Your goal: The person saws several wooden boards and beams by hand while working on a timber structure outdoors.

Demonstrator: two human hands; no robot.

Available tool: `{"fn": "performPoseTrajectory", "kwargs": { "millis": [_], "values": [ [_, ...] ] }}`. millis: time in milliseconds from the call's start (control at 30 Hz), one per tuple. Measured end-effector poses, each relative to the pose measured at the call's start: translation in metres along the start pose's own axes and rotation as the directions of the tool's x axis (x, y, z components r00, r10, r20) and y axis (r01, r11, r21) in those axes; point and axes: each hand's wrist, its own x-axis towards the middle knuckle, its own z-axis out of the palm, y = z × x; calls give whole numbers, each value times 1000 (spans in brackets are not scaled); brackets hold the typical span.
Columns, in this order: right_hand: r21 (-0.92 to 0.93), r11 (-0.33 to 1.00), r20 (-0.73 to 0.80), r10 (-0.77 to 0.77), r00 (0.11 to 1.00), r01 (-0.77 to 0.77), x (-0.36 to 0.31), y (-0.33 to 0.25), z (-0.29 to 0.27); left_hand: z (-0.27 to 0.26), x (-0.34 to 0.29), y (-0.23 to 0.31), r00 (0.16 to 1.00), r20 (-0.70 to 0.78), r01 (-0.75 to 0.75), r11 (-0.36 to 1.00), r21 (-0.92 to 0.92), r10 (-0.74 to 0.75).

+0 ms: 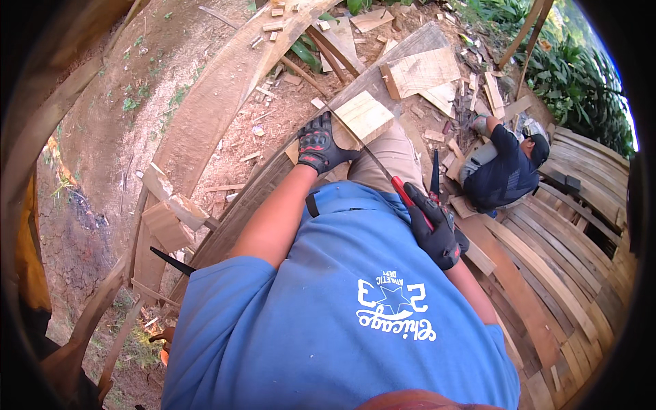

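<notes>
My right hand (pixel 432 231), in a black and red glove, is closed round the red handle of a hand saw (pixel 367 149). The saw's thin blade slants up and left, passing along the near left edge of a pale wood block (pixel 369 116). My left hand (pixel 318 146), gloved alike, lies palm down on wood beside the blade, fingers stretched forward and thumb out toward it. Beneath the block and hand runs a long weathered plank (pixel 254 190). What the blade's edge touches is too small to tell.
Cut boards (pixel 427 72) and offcuts lie ahead over sawdust. A co-worker (pixel 506 164) in dark clothes crouches at the right, by stacked planks (pixel 547 253). A curved slab (pixel 205 116) spans the left, with wood blocks (pixel 168 225) near my left arm.
</notes>
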Motion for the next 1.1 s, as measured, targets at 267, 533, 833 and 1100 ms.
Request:
{"fn": "performPoseTrajectory", "kwargs": {
  "millis": [267,533,833,1100],
  "values": [
    [24,999,-82,-18,996,20,9,-24,-23,28,10,7,974,201,-69,982,-177,105],
    [6,995,-140,-102,985,104,4,3,-18,8,3,19,984,176,-18,999,-36,24],
    [65,983,-130,-160,979,169,11,4,-8,20,-17,27,995,90,36,999,19,-37],
    [166,962,-148,-192,970,216,64,36,38,10,-1,20,978,207,-15,999,41,6]
  ]
}}
